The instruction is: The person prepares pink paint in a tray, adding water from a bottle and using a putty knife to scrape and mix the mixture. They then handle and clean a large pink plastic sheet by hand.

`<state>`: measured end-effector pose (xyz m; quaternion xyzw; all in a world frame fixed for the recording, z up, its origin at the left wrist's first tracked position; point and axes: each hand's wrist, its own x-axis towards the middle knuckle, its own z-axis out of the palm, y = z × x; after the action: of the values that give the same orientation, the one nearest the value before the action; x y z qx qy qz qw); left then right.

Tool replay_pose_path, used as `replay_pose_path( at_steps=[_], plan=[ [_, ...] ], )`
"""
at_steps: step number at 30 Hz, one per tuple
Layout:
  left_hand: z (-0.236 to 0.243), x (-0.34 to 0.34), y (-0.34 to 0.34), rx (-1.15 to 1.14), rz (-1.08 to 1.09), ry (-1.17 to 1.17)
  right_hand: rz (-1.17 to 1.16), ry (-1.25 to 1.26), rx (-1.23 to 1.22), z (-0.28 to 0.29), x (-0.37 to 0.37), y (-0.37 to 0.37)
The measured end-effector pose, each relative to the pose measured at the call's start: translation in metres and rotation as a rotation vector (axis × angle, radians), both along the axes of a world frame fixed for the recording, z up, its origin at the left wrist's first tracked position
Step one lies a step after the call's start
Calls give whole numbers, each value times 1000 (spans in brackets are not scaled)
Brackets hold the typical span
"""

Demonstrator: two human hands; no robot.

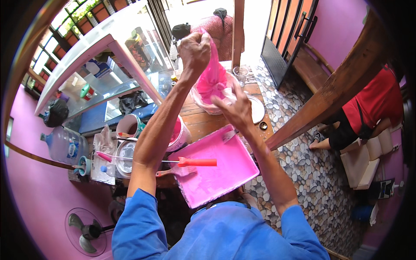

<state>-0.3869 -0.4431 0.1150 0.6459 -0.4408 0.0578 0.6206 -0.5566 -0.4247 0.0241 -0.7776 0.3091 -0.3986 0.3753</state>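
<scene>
My left hand [194, 54] is raised, its fist closed round the top of a pink plastic bag [212, 69]. The bag hangs down stretched, its bunched lower part inside a whitish round tub [207, 106]. At the tub's right side is my right hand [238, 108], thumb and fingers apart, close to the bag; whether they touch it I cannot tell. Nearer me lies a paint tray [216, 184] coated in pink paint. Across it rests a paint roller [197, 162] with a reddish sleeve, and a paintbrush [177, 170] lies on its left edge.
Left of the tray stand a pink-stained bucket [184, 136], another bucket [130, 125] and a large water bottle [65, 145]. A glass display case [108, 65] is behind. A white lid [256, 109] and clear cup [240, 74] sit right. A wooden post [320, 102] slants near another person [372, 104] in red.
</scene>
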Motion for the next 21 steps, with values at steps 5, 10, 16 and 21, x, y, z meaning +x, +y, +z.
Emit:
replay_pose_path(
  at_steps=[5, 10, 16, 21],
  plan=[
    [61, -57, 39, -227, -78, 1, -286, 19, -378, 60, 31, -10],
    [94, -122, 89, -303, -190, -15, -212, -93, -514, 75, -14, 7],
    [62, -162, 151, -368, -293, -19, -188, -105, -494, 80, -81, 68],
    [-83, -188, 248, -18, -139, 140, -91, -26, -45, 76, -134, 125]
  ],
)
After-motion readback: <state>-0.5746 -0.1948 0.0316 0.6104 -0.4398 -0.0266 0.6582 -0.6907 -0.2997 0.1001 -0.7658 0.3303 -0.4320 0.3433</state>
